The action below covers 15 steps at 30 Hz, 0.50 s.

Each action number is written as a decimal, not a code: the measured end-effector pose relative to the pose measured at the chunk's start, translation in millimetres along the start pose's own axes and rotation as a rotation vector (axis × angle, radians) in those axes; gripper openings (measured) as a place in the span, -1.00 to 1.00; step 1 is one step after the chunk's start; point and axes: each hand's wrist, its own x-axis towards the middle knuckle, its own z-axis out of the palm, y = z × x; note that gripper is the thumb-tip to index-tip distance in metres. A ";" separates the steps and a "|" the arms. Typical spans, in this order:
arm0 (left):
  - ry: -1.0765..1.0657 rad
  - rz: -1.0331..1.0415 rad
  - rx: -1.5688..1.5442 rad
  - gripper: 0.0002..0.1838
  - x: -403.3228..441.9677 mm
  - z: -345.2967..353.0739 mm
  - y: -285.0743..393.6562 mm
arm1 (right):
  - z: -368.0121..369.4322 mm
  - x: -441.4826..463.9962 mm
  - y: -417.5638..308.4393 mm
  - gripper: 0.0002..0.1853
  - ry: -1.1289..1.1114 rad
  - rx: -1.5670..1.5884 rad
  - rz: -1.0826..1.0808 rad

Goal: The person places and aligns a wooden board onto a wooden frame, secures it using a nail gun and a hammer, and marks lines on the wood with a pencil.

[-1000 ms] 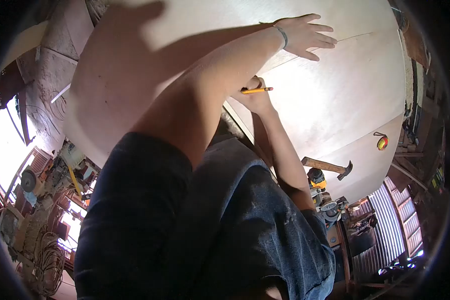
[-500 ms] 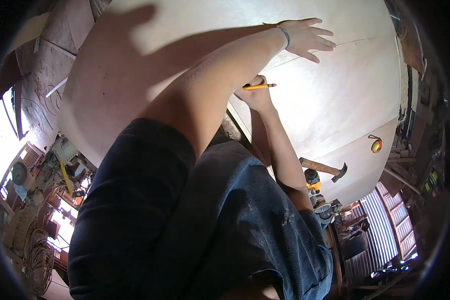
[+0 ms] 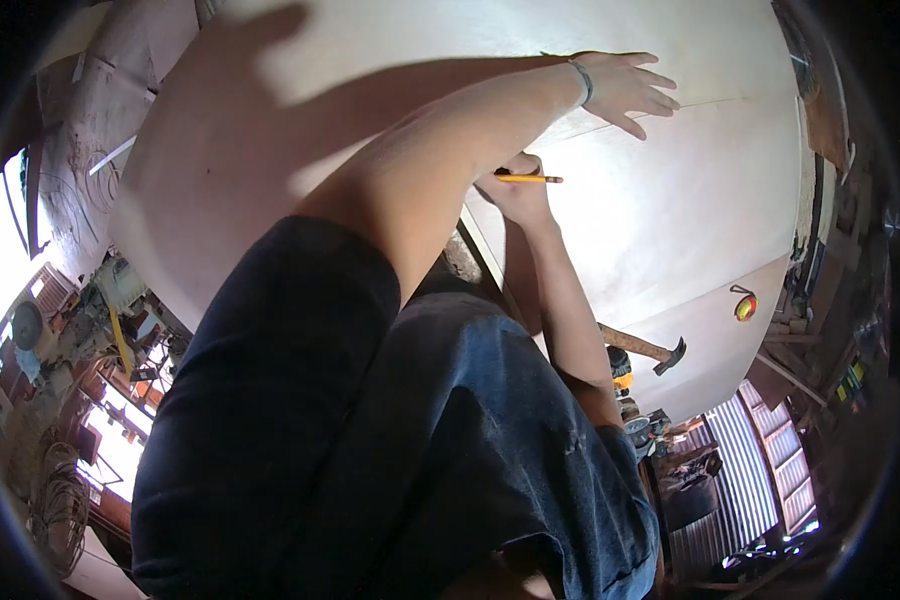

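A large pale sheet (image 3: pixel 690 190), which looks like plywood, spreads out in front of me. My left hand (image 3: pixel 630 95) lies on it palm down with the fingers spread, a band round the wrist. That arm reaches across from the left, above my other hand. Closed around a yellow pencil (image 3: pixel 530 179), my right hand (image 3: pixel 520 195) is close to the sheet's near edge. The pencil's eraser end points right; its tip is hidden behind the left forearm. A thin dark line (image 3: pixel 710 104) runs over the sheet from near the left fingers.
On the sheet's right part rest a claw hammer (image 3: pixel 645 345) and a small round red-and-yellow object (image 3: pixel 745 307) with a loop. A yellow-and-black power tool (image 3: pixel 620 372) shows behind my right arm. Cluttered tools lie at left; corrugated metal (image 3: pixel 740 450) stands at lower right.
Both hands appear slightly further right and lower in view, with the pencil still in the right hand. The hammer and round object appear shifted left as the view turned a little.
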 end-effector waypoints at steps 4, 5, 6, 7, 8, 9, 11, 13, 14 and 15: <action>0.029 0.006 -0.025 -0.29 0.0 2.6 -1.1 | -0.8 -1.3 8.8 -0.84 -0.029 -0.098 -0.055; 0.043 0.011 -0.029 -0.30 0.1 4.4 -1.5 | 0.4 -0.4 6.0 -0.78 -0.026 -0.097 -0.047; 0.059 0.017 -0.034 -0.30 -1.1 2.9 -1.6 | 1.5 0.9 4.5 -0.77 -0.018 -0.077 -0.035; 0.068 0.008 -0.050 -0.31 -2.5 1.7 -1.6 | 2.1 1.0 3.4 -0.75 -0.011 -0.057 -0.021; 0.078 0.000 -0.066 -0.32 -3.8 0.8 -1.2 | 2.3 1.0 2.5 -0.73 -0.004 -0.037 -0.006; 0.089 -0.008 -0.080 -0.33 -4.8 0.3 -1.5 | 1.8 -0.7 6.5 -0.71 -0.010 -0.005 0.002; 0.150 -0.043 -0.092 -0.34 3.7 14.9 -2.3 | 0.3 -2.6 21.8 -0.67 -0.028 0.062 0.007; 0.216 -0.143 -0.077 -0.34 -10.2 16.2 -12.1 | 0.8 -1.3 26.6 -0.65 -0.015 0.096 0.007; 0.254 -0.221 -0.062 -0.34 -21.8 12.3 -9.4 | 1.8 -1.1 27.4 -0.64 -0.012 0.116 0.002; 0.294 -0.296 -0.041 -0.33 -34.7 5.0 -9.1 | 3.4 -0.5 26.3 -0.62 0.012 0.055 -0.028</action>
